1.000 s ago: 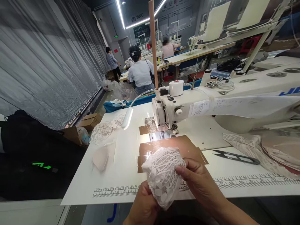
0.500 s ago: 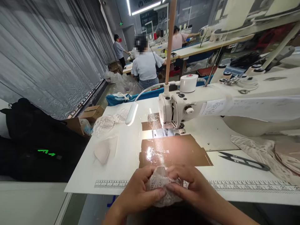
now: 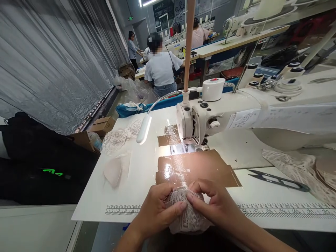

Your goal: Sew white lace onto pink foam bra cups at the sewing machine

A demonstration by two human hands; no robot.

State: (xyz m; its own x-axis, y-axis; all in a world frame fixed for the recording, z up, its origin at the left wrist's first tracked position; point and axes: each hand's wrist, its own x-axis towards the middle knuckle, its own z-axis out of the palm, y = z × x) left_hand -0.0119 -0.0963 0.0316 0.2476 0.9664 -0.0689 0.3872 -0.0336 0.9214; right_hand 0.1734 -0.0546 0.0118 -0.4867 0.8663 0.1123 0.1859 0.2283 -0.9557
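Note:
Between my two hands is a pale lace cup (image 3: pixel 187 215), bunched and rounded, at the table's front edge. My left hand (image 3: pixel 160 206) grips its left side, thumb lying on top of the lace. On the other side my right hand (image 3: pixel 211 201) pinches the upper edge with thumb and fingers. The fingers behind the lace are partly hidden. Just beyond them, brown tape (image 3: pixel 196 168) covers the table in front of the sewing machine (image 3: pixel 193 120). The needle area is lit by a small lamp (image 3: pixel 144 129).
Left on the table (image 3: pixel 91 199) lie a beige foam cup (image 3: pixel 112 171) and lace pieces (image 3: pixel 115 140). Black thread snips (image 3: pixel 278 180) and more lace (image 3: pixel 288 161) are at right. A printed ruler (image 3: pixel 283 211) runs along the front edge. Several people sit or stand further back.
The lace cup has been spread and turned, so more of its patterned face shows. Both hands stay on it, with the right fingers shifted slightly. The camera view has tilted a little.

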